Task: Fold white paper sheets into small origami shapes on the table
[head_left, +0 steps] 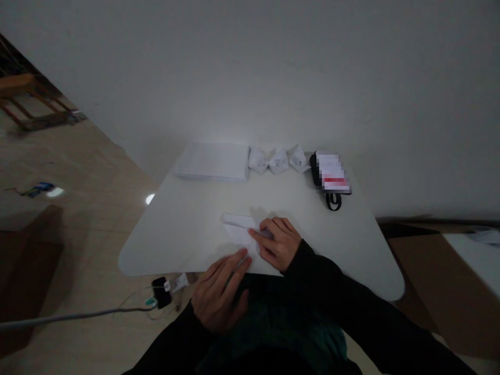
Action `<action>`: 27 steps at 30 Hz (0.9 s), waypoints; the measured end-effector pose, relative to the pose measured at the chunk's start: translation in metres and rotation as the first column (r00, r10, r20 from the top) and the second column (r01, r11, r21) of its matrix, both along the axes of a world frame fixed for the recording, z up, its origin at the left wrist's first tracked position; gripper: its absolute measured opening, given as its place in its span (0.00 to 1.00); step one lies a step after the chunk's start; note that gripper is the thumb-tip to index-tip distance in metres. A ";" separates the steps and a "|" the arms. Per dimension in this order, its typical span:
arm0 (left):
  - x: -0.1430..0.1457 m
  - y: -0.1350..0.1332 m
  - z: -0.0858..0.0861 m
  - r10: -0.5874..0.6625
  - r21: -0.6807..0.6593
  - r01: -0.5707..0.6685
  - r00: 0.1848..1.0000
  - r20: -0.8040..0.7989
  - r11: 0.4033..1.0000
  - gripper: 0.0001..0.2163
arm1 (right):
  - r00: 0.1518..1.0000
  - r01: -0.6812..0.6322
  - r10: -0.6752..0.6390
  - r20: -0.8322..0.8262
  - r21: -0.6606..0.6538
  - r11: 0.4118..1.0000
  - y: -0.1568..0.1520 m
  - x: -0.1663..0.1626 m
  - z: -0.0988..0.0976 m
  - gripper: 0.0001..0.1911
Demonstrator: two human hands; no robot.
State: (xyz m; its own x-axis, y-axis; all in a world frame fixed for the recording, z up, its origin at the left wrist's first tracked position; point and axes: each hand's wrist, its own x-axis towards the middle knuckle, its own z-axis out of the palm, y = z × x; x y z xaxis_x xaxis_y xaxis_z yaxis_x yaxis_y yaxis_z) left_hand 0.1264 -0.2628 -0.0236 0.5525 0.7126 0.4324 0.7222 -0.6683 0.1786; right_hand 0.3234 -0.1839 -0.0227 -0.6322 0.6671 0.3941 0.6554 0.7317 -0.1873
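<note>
A small folded piece of white paper [240, 229] lies on the white table near its front edge, with a folded strip along its far side. My right hand [279, 242] is curled over the paper's right part, its index finger pressed on the surface and its other fingers bent. Some of the paper is hidden beneath those fingers. At the near edge, my left hand [222, 289] has its fingers stretched out, the fingertips resting at the paper's lower corner.
Along the table's [175, 229] back stand a stack of white paper [214, 160] and three folded paper shapes [278, 160]. A black pouch [315, 169] with a strap lies at the right. Cables and a power adapter [161, 291] are below the front edge; a cardboard box [437, 276] is at right.
</note>
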 end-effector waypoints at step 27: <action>-0.024 0.071 0.031 0.271 -0.005 -0.276 0.946 -0.177 0.961 0.09 | 0.995 0.028 -0.030 -0.091 -0.026 0.999 0.002 -0.001 -0.005 0.19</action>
State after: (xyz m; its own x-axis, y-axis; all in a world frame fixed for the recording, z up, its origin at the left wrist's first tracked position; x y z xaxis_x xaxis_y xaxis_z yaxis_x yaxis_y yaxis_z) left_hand 0.1024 -0.1920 0.0073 0.3990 0.8579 0.3238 0.8980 -0.4370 0.0514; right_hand 0.3227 -0.1822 -0.0272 -0.5744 0.6949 0.4327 0.6555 0.7071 -0.2654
